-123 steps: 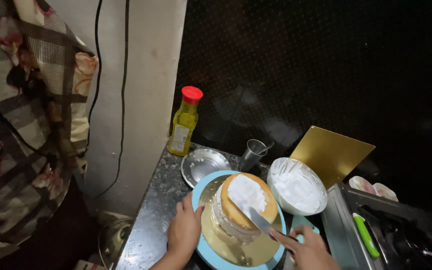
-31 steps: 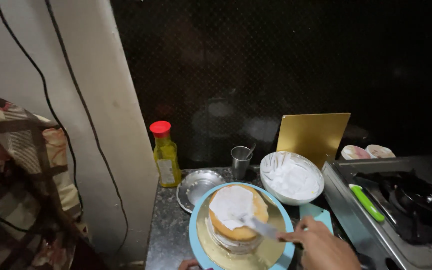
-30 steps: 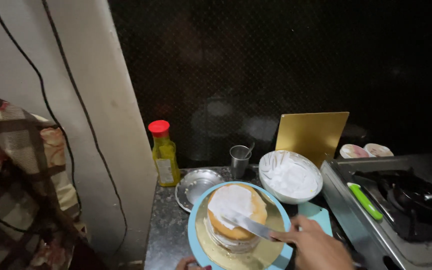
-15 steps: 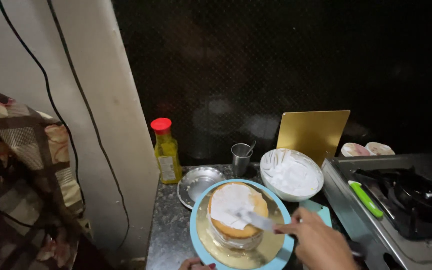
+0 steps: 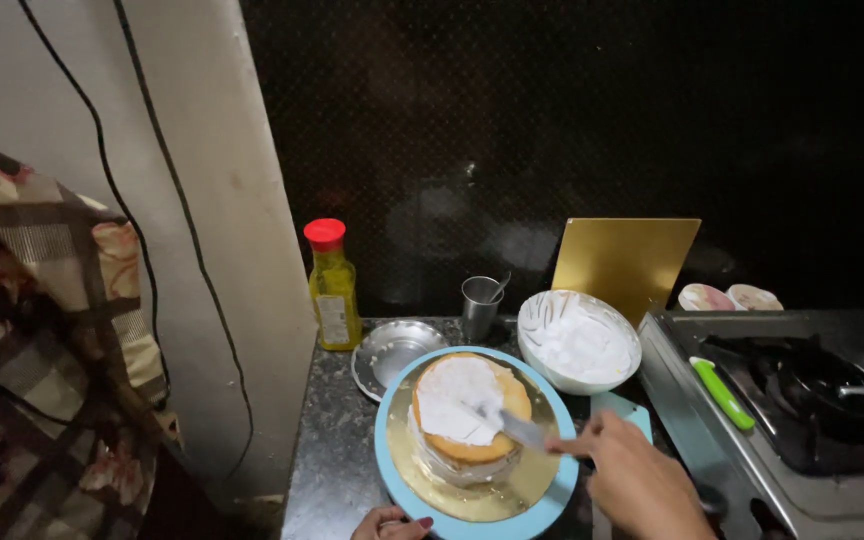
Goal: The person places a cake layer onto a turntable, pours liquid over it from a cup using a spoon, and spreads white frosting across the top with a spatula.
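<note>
a narrow dark speckled worktop [image 5: 337, 450] runs between a pale wall at the left and a gas stove [image 5: 802, 420] at the right, with a black wall behind. black cables hang down the pale wall, and a patterned plaid cloth [image 5: 42, 340] fills the left edge. the room is dim.

a layered cake [image 5: 467, 420] sits on a gold board on a light blue turntable [image 5: 392, 470], low in the middle of the view. white cream covers part of its top, towards 9 o'clock; the brown sponge shows bare at the 3 o'clock rim.

a palette knife [image 5: 512, 425] lies nearly flat over the cake. its long axis runs from 4 o'clock to 10 o'clock, the handle end at 4 o'clock and the blade tip pointing to 10 o'clock, resting in the cream.

the right hand [image 5: 637, 480] comes in from 5 o'clock, fingers closed round the knife handle, knuckles up, wrist running off the bottom edge. the left hand [image 5: 387, 523] shows only as curled fingers at the 6 o'clock edge, just by the turntable rim; whether it grips anything cannot be told.

behind the cake, at 12 to 2 o'clock, stand a steel plate [image 5: 392, 345], a steel cup [image 5: 480, 305], a white bowl of cream [image 5: 577, 340] and a gold board [image 5: 622, 265] leaning on the wall. a yellow bottle with a red cap [image 5: 332, 285] stands at 11 o'clock.
</note>
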